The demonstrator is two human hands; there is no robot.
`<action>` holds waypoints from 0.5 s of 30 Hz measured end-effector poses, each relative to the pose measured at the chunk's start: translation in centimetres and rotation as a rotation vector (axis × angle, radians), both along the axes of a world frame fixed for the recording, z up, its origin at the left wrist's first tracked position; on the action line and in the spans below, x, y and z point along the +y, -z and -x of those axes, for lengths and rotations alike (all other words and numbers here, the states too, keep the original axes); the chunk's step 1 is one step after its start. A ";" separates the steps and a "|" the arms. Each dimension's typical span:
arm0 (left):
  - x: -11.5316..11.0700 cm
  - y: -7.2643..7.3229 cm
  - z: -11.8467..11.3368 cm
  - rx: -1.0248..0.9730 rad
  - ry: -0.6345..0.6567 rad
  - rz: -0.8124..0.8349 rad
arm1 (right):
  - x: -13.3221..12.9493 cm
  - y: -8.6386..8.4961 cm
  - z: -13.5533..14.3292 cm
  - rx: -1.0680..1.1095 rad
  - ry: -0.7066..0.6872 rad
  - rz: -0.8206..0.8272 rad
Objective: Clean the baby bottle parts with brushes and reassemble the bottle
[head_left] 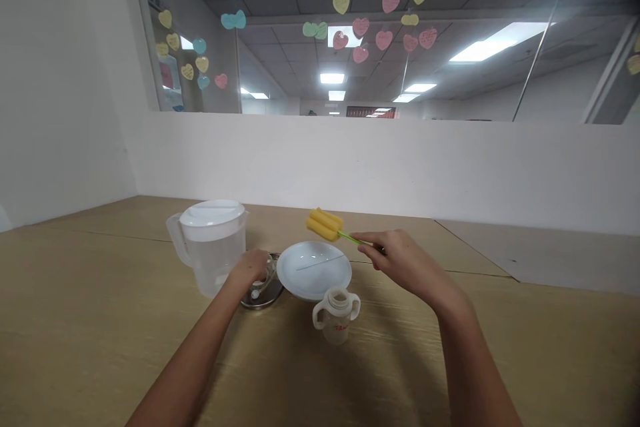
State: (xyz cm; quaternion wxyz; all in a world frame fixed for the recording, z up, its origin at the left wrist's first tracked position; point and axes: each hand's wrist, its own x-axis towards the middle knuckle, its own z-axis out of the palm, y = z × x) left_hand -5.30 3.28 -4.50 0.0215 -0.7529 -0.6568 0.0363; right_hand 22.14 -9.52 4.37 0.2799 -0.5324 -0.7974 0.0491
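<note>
My right hand (pixel 400 260) is closed on the green handle of a bottle brush (pixel 325 223) with a yellow sponge head. The sponge is held in the air above the far rim of a white bowl (pixel 293 278). To the left, my left hand (pixel 251 268) reaches down over a round metal tray (pixel 261 305). Its fingers are bent round a clear plastic piece (pixel 271 269); the fingertips are partly hidden. In front of the bowl a baby bottle (pixel 336 330) with two white handles stands upright, its mouth uncovered.
A translucent lidded pitcher (pixel 217 260) stands left of the tray, close to my left hand. The brown table (pixel 300 380) meets a white wall (pixel 350 160) at the back. Above it is a window with heart-shaped notes (pixel 391 2).
</note>
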 end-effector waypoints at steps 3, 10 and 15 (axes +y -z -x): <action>0.2 0.6 -0.2 0.009 -0.007 0.005 | 0.0 0.0 0.1 -0.005 -0.005 0.005; 0.6 1.7 -0.1 -0.012 -0.042 0.010 | 0.3 0.3 0.1 -0.018 -0.013 -0.005; 0.9 1.9 0.0 -0.001 -0.051 0.027 | 0.2 0.4 0.2 -0.023 -0.012 -0.003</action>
